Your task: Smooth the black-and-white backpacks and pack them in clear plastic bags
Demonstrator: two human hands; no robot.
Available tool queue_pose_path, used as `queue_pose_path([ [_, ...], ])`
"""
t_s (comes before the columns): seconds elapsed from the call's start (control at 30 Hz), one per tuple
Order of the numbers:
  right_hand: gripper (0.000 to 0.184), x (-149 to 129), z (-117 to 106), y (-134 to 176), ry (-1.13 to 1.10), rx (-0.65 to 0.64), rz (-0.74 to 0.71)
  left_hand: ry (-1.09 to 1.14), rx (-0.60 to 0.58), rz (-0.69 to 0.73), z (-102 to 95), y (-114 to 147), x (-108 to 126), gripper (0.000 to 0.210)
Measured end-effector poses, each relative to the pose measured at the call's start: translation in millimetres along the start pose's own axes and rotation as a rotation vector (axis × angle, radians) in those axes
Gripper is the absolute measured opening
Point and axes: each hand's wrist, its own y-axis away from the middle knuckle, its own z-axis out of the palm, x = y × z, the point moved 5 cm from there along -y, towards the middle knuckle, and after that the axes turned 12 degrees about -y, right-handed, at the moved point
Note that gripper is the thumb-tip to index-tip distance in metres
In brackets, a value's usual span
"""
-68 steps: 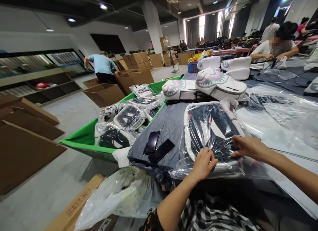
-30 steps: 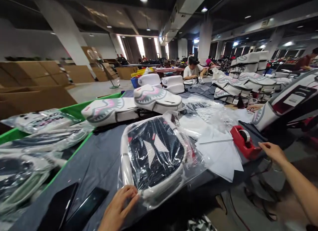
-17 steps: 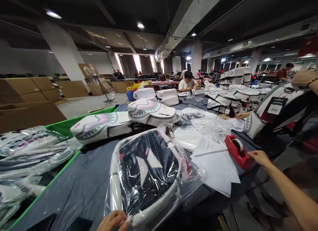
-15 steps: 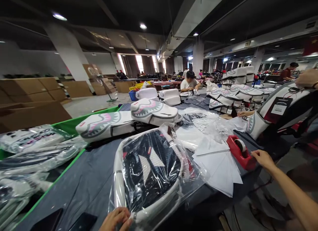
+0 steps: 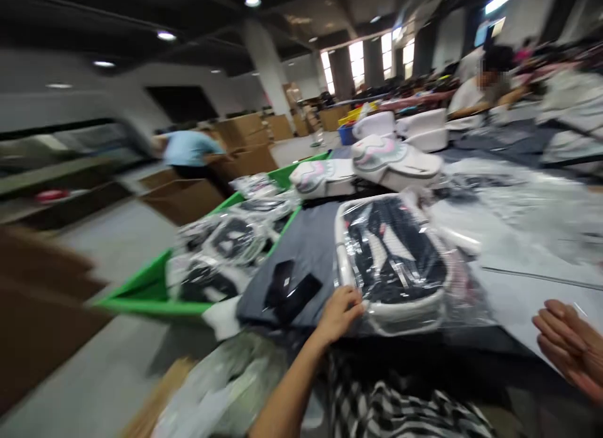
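Warehouse floor and stacked cardboard boxes [image 5: 245,127] fill the blurred background, and a dark-covered worktop [image 5: 311,249] runs away from the person toward the windows. On it, close to the near edge, lies a bagged backpack [image 5: 393,256] in clear plastic, dark panel up with a white rim, its long axis running from the near edge toward the far side.

It sits just ahead and to the right of the left hand [image 5: 338,312], which rests on the bag's near left corner, fingers curled onto the plastic film and pressing or pinching it; the blur hides whether it truly grips. The forearm comes up from the lower middle, wrist roughly straight.

Farther off, the right hand [image 5: 568,347] hovers at the near right edge of the worktop, well apart from the backpack, fingers extended and close together, empty, over white sheets [image 5: 527,287]. The left is clearly the nearer one.

Two dark phones [image 5: 292,287] lie just left of the bag, and a green bin [image 5: 155,287] of bagged goods stands beyond the worktop's left edge.
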Motion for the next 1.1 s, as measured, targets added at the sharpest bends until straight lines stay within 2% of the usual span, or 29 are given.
queue_pose_path([
  [0.07,0.049,-31,66,-18,-0.097,-0.248,0.053,-0.012,-0.006,-0.045,1.8,-5,-5,0.012],
  [0.1,0.046,-48,102,-26,-0.054,-0.426,0.049,-0.018,-0.011,-0.045,3.6,-7,-8,0.011],
  [0.17,0.048,-75,178,-35,0.196,-0.818,-0.036,-0.024,-0.020,-0.037,7.5,-10,-12,0.011],
  [0.23,0.047,-85,243,-42,0.487,-1.093,-0.188,-0.028,-0.017,-0.030,10.1,-10,-13,0.013],
  [0.3,0.036,-78,290,-55,0.728,-1.194,-0.302,-0.029,-0.017,-0.027,11.6,-10,-13,0.012],
  [0.37,0.026,-65,314,-73,0.882,-1.195,-0.327,-0.021,-0.023,-0.019,12.6,-9,-12,0.011],
  [0.43,0.026,-58,319,-89,0.970,-1.150,-0.322,-0.006,-0.018,-0.010,13.0,-9,-13,0.011],
  [0.53,0.027,-69,305,-100,1.047,-1.016,-0.357,0.004,0.003,0.001,13.2,-10,-15,0.012],
  [0.6,0.015,-80,293,-93,1.069,-0.927,-0.403,-0.002,0.006,0.007,13.7,-10,-16,0.014],
  [0.67,0.008,-80,289,-76,1.099,-0.919,-0.424,-0.015,0.003,0.010,14.4,-10,-16,0.015],
  [0.77,0.012,-57,300,-53,1.174,-0.950,-0.385,-0.056,-0.013,0.000,16.4,-9,-15,0.015],
  [0.87,0.015,-34,320,-48,1.178,-0.922,-0.338,-0.134,-0.024,0.009,15.4,-8,-9,0.014],
  [0.97,0.022,-33,325,-51,1.110,-0.888,-0.339,-0.173,-0.055,0.062,4.9,-12,-1,0.018],
  [1.03,0.027,-39,304,-49,1.040,-0.862,-0.366,-0.096,0.000,0.060,-12.6,-19,-4,0.023],
  [1.1,0.033,-48,260,-45,0.852,-0.725,-0.435,0.004,0.149,-0.041,-34.4,-29,-20,0.023],
])
